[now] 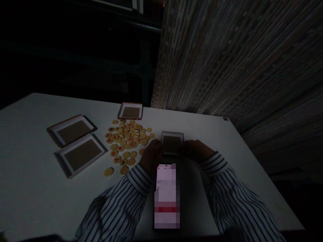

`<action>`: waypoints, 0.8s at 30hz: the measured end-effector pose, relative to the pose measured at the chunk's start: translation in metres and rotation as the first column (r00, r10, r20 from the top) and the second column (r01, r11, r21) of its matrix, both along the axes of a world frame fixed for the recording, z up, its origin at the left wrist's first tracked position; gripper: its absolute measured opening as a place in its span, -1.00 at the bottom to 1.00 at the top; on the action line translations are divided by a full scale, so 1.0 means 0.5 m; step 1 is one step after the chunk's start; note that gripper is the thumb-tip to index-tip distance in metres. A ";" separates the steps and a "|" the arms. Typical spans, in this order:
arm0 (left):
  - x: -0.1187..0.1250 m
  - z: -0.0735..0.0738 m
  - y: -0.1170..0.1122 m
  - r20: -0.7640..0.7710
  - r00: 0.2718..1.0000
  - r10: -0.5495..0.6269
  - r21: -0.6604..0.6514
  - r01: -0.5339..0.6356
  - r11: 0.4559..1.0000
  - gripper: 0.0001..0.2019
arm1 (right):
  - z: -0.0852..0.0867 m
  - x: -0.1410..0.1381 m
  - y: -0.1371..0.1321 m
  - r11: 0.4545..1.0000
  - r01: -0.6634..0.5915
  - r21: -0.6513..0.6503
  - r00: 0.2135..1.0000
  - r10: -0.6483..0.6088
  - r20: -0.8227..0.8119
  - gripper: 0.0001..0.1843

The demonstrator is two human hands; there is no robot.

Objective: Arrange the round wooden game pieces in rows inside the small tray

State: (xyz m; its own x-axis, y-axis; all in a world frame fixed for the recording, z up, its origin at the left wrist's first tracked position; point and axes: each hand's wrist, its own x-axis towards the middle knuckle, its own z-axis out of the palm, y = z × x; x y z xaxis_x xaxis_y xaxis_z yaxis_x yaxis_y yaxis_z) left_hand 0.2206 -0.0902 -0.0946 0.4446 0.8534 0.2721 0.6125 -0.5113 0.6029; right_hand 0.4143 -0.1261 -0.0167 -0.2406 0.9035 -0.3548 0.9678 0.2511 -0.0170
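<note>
A small shallow box, white-walled with a grey-brown bottom, lies between my two hands on the white table. My left hand grips its left side with bent fingers, while my right hand closes on its right side; the fingertips are dim. Left of my left hand spreads a loose heap of round wooden Chinese chess pieces, some showing red or black characters, others blank side up. In front of me, between my forearms, a lit phone lies face up, part of its screen blurred out.
Two more shallow boxes, a dark-edged one and a white-rimmed one, lie side by side at the left. Another open box sits behind the pieces near the table's far edge. A striped curtain hangs beyond the table.
</note>
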 end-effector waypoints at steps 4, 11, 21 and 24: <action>0.000 -0.002 0.001 0.005 1.000 -0.005 0.014 0.005 1.000 -0.81 | 0.000 0.006 -0.003 0.999 0.024 0.021 0.999 -0.023 -0.038 -0.73; -0.003 -0.001 0.001 0.014 1.000 -0.011 0.019 0.010 1.000 -0.81 | -0.025 0.032 -0.031 0.963 0.231 0.141 0.962 -0.205 -0.181 -0.59; -0.003 0.003 -0.001 0.015 1.000 -0.022 0.037 0.022 0.999 -0.79 | -0.074 0.016 -0.059 0.895 0.439 0.073 0.824 -0.369 -0.430 -0.52; -0.004 0.000 -0.001 0.004 1.000 -0.025 0.037 0.024 0.999 -0.79 | -0.077 0.021 -0.060 0.885 0.452 0.114 0.822 -0.364 -0.438 -0.48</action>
